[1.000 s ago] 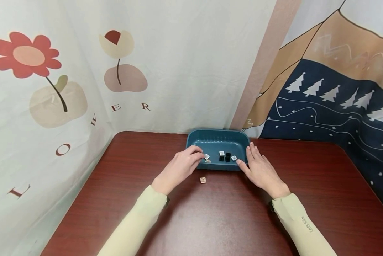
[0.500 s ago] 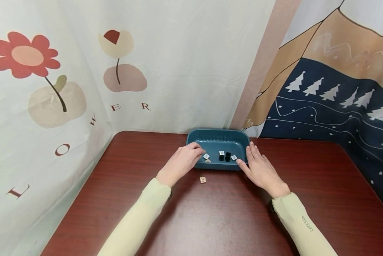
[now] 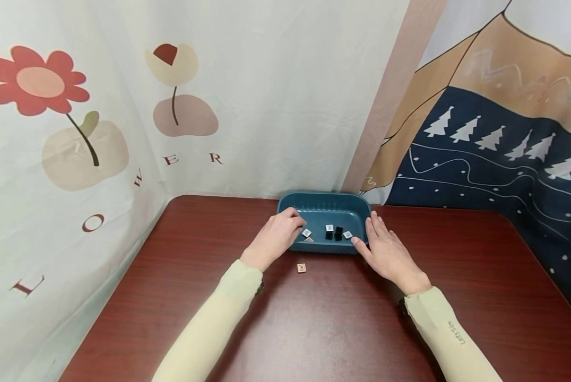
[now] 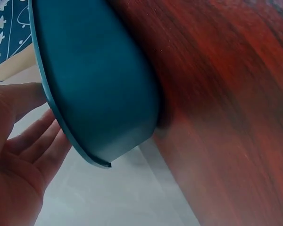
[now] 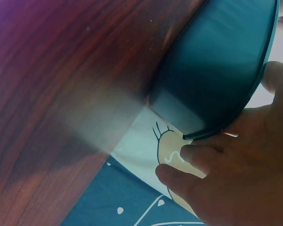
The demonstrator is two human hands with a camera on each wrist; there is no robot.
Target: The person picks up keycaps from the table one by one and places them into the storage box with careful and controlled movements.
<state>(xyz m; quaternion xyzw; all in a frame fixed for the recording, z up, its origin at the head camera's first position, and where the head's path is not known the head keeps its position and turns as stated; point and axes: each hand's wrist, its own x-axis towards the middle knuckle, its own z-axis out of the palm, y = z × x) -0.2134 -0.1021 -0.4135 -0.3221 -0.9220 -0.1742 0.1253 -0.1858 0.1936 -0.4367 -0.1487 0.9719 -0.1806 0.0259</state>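
Observation:
My left hand (image 3: 278, 233) reaches over the left side of a teal rectangular tray (image 3: 321, 247), its fingers bent inside. In the left wrist view the tray's wall hides the fingertips, so whether they hold anything cannot be told. My right hand (image 3: 386, 252) rests at the tray's right front corner, thumb at the rim and fingers fairly straight along the outside. Inside lie small blocks: a white-faced block (image 3: 306, 233) near the left fingers, a tan piece (image 3: 309, 240) by the front wall, another white-faced block (image 3: 329, 228), a black block (image 3: 338, 233) and a white-faced piece (image 3: 347, 235).
A small tan square block (image 3: 302, 268) with a dark mark lies on the reddish-brown wooden table (image 3: 285, 329), just in front of the tray. Behind the table hangs a pale curtain (image 3: 266, 106) with printed flowers. A navy and tan printed cloth (image 3: 495, 138) covers the right side.
My left hand has shifted a little to the right and away from me over the tray's left end, drawing clear of the white-faced block there. The right hand stays put.

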